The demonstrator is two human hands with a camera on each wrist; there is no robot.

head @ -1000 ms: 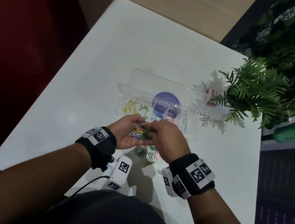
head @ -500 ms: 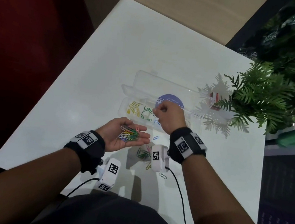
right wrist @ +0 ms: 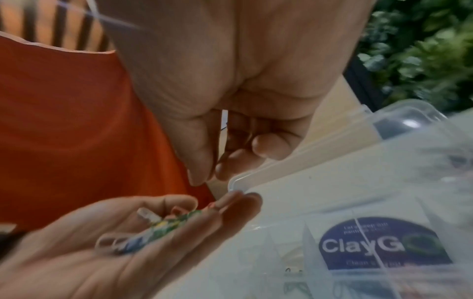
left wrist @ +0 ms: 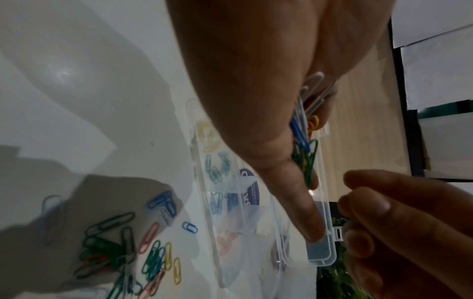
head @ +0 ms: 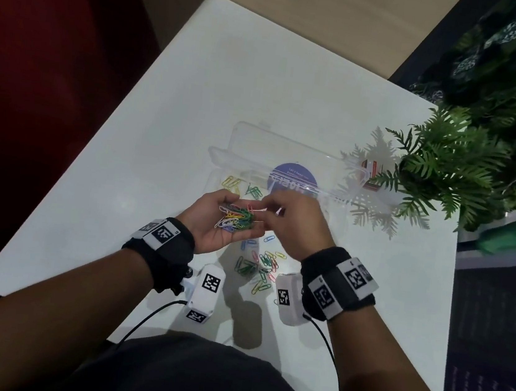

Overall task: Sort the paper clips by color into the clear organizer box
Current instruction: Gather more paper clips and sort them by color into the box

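Your clear plastic organizer box sits open on the table, lid folded back flat behind it, with a few yellow wire clips in the leftmost compartment and green wire clips in the next one; further compartments hold blue and pink ones, seen blurred from the left wrist. A mixed bundle of coloured paper clips lies above the table, nearer you than the box. A loose scatter of green, blue, pink and yellow clips lies flat on the table, nearer still.
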